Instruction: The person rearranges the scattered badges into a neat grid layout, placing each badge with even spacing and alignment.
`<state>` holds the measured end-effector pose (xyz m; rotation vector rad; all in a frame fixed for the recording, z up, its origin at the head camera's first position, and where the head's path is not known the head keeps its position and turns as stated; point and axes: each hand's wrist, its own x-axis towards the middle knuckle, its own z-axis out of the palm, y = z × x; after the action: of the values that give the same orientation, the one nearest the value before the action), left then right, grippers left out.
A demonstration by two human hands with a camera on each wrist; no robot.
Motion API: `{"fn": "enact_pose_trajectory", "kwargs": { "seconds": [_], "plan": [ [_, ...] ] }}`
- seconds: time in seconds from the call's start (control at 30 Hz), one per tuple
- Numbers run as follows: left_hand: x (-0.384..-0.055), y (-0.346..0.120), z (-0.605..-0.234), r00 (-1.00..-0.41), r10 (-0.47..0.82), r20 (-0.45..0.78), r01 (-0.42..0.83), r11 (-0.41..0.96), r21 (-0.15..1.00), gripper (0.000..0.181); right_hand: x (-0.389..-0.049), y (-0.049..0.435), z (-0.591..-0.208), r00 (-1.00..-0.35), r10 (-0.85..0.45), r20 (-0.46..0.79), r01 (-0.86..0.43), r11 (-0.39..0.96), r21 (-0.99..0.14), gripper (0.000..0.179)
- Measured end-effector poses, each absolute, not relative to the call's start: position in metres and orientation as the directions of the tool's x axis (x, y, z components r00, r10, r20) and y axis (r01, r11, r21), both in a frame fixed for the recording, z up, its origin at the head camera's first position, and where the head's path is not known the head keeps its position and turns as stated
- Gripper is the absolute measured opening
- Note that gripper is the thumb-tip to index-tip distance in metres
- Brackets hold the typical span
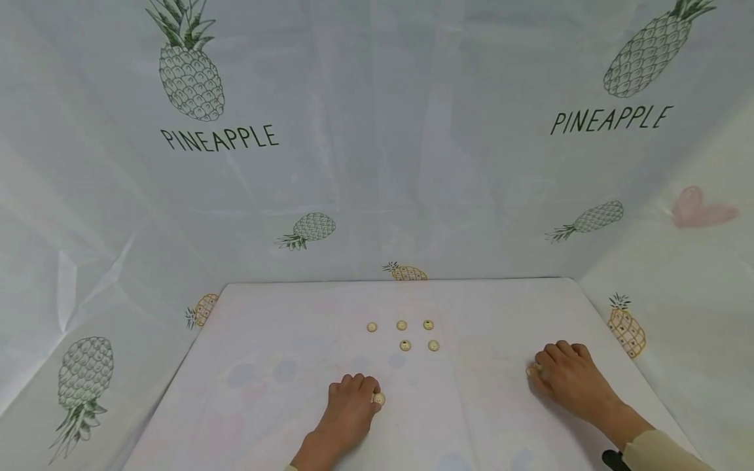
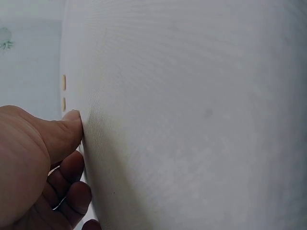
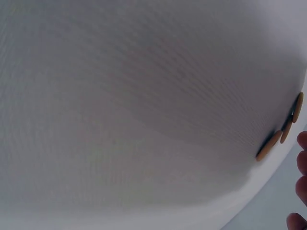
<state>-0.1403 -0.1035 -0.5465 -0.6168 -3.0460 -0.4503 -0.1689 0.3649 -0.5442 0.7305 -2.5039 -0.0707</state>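
My left hand [image 1: 349, 407] pinches a pale round button [image 1: 379, 398] between thumb and fingers, low over the white cloth; in the left wrist view the thumb [image 2: 67, 134] hides that button. Toward the right side, my right hand [image 1: 568, 383] has bent fingers down by the cloth, beside a small pale button [image 1: 533, 371] partly covered by the hand. In the right wrist view, three buttons [image 3: 268, 146] lie in a row near the fingertips [image 3: 302, 163]. Whether any is pinched is hidden. Several more buttons [image 1: 405, 345] lie in two short rows near the middle.
A white covered table [image 1: 265, 347] spreads under both hands. Pale curtain-like sheets printed with pineapples [image 1: 191, 82] rise behind it and at both sides. Beyond the left thumb, two buttons [image 2: 64, 82] appear edge-on.
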Motion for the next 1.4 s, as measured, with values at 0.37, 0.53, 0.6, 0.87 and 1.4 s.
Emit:
{"fn": "enact_pose_trajectory", "kwargs": {
  "seconds": [0.37, 0.53, 0.6, 0.87, 1.4],
  "plan": [
    [-0.141, -0.103, -0.55, -0.924, 0.379, 0.057, 0.379, 0.88, 0.285, 0.022, -0.171, 0.363, -0.551, -0.708, -0.512, 0.486, -0.489, 0.852, 0.185, 0.037],
    [-0.14, -0.104, -0.548, -0.923, 0.379, 0.061, 0.38, 0.882, 0.28, 0.022, -0.173, 0.361, -0.549, -0.713, -0.536, 0.453, -0.511, 0.839, 0.188, 0.018],
    [-0.14, -0.104, -0.548, -0.923, 0.38, 0.06, 0.382, 0.882, 0.276, 0.022, -0.174, 0.36, -0.548, -0.718, -0.548, 0.429, -0.532, 0.83, 0.17, 0.009],
    [-0.141, -0.104, -0.55, -0.92, 0.386, 0.071, 0.39, 0.88, 0.27, 0.022, -0.173, 0.36, -0.544, -0.725, -0.552, 0.412, -0.548, 0.824, 0.141, 0.025],
    [-0.139, -0.105, -0.546, -0.921, 0.383, 0.07, 0.388, 0.881, 0.27, 0.022, -0.18, 0.358, -0.544, -0.714, -0.556, 0.426, -0.571, 0.814, 0.106, 0.027]
  ]
}}
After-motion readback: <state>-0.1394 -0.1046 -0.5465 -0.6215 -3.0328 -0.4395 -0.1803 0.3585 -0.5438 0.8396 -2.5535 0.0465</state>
